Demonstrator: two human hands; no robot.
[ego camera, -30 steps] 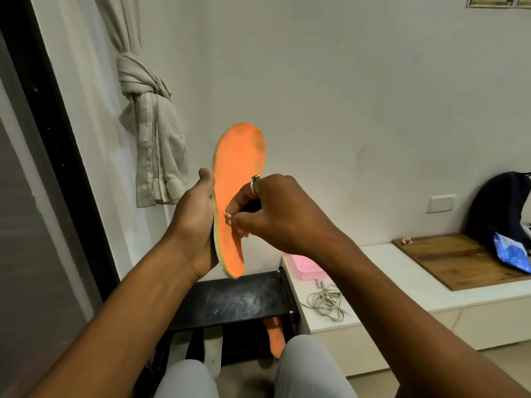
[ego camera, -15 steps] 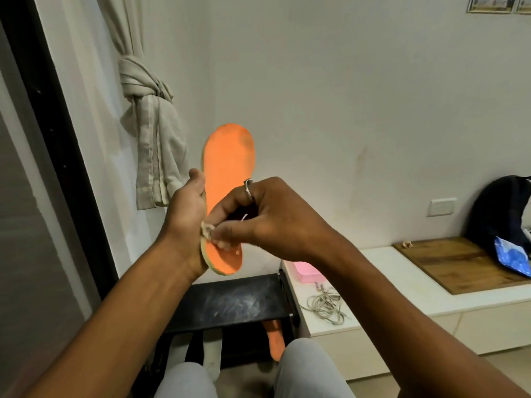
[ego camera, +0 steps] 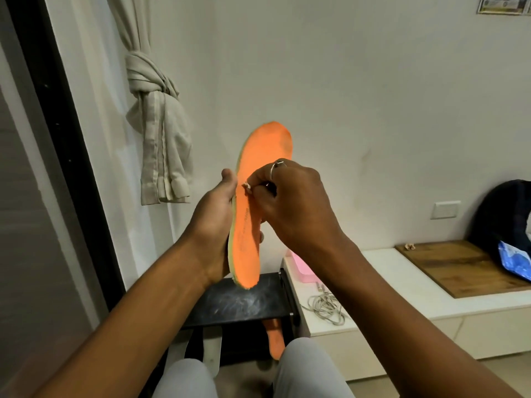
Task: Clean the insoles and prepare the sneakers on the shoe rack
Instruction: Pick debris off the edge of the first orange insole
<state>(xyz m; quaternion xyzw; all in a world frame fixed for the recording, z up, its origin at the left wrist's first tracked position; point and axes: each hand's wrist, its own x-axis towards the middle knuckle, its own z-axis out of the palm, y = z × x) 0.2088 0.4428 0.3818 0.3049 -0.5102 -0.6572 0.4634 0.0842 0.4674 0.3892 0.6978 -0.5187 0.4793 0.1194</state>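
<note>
An orange insole (ego camera: 260,173) with a pale green underside stands upright in front of me. My left hand (ego camera: 218,219) grips its left edge and back, thumb at the rim. My right hand (ego camera: 290,205), with a ring on one finger, pinches a small whitish wad (ego camera: 247,187) against the orange face near the middle. Below, a black shoe rack (ego camera: 238,304) has a dusty top shelf. A second orange insole (ego camera: 274,337) leans beneath it, next to two pale insoles (ego camera: 211,350). No sneakers are visible.
A white low bench (ego camera: 382,285) stands right of the rack, carrying a pink box (ego camera: 301,271), a coiled grey cable (ego camera: 324,307), a wooden board (ego camera: 459,265) and a dark bag (ego camera: 505,214). A knotted beige curtain (ego camera: 155,122) hangs at the left. My knees fill the bottom.
The insole has shifted right and is held higher up its length, showing more of the heel. My right hand's wad has moved from the lower part up to the insole's middle.
</note>
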